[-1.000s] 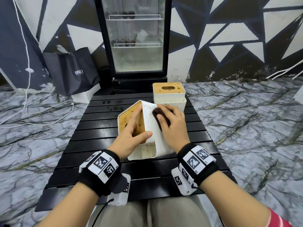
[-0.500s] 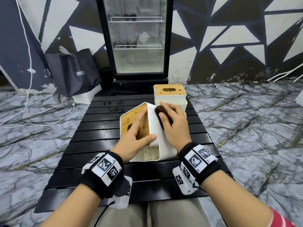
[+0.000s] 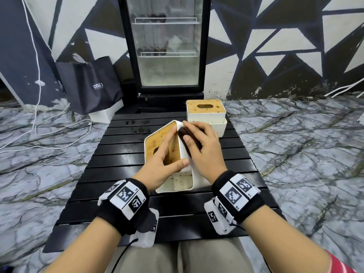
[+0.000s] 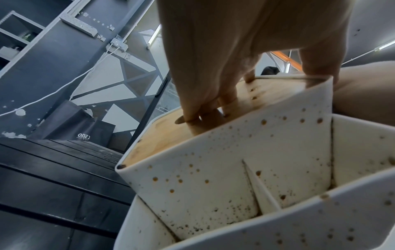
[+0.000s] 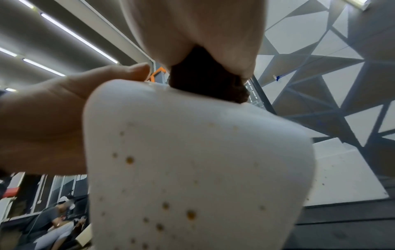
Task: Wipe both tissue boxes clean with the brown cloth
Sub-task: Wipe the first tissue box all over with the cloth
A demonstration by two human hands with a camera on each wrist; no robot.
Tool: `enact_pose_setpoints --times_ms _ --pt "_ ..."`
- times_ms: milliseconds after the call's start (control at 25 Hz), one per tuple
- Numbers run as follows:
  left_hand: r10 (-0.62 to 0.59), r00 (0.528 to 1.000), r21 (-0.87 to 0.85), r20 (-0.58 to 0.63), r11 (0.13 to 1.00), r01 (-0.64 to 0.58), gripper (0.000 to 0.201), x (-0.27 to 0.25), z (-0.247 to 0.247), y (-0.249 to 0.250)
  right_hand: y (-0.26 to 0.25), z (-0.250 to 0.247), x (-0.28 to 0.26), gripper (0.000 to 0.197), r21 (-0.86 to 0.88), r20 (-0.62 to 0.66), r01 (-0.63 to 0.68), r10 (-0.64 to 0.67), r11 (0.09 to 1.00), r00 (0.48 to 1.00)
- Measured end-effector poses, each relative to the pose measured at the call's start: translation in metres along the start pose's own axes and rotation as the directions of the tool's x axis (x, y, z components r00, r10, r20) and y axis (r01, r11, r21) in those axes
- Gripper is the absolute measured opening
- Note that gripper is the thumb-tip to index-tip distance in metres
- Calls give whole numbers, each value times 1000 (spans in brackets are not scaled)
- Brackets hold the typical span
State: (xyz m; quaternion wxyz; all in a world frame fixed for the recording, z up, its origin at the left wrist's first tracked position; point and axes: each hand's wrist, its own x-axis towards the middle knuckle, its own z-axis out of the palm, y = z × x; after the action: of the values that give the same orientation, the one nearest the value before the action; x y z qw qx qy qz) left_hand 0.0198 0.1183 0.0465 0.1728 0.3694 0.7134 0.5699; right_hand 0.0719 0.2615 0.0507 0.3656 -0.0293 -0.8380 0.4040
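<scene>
Hidden: brown cloth (image 3: 187,139) mostly under right hand (image 3: 204,152); only a dark edge shows. Count: two boxes, one cloth. Near tissue box (image 3: 183,182) is tilted and speckled. Left hand (image 3: 159,168) clamps it, fingers on lid, thumb on white side. Right fingers curl over the cloth, pressing it on that box's upper side. Second tissue box (image 3: 204,109) stands just behind.

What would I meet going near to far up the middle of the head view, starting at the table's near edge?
Black slatted table → tilted tissue box, gripped by the left hand, with the right hand pressing the brown cloth on it → upright tissue box → glass-door fridge.
</scene>
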Motion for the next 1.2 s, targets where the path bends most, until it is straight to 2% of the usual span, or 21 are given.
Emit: enact_pose_setpoints --times_ms 120,320,600,880,1200 --pt "-4 1000 4 0 1000 4 82 -1 1 2 0 -2 -3 38 17 2 -12 12 1000 1000" --pt "9 1000 -32 1 999 -9 83 1 -2 3 -1 -5 -29 39 98 99 -43 33 994 995" --pt "7 1000 5 -8 1000 -7 78 1 5 4 -6 -3 6 38 62 35 -51 49 997 998" --pt "22 1000 5 -19 1000 -22 78 1 3 3 -10 0 -13 40 61 37 -70 68 996 997" --pt "6 1000 -54 -18 999 -7 81 3 1 -1 -10 0 20 37 2 78 -101 101 995 992"
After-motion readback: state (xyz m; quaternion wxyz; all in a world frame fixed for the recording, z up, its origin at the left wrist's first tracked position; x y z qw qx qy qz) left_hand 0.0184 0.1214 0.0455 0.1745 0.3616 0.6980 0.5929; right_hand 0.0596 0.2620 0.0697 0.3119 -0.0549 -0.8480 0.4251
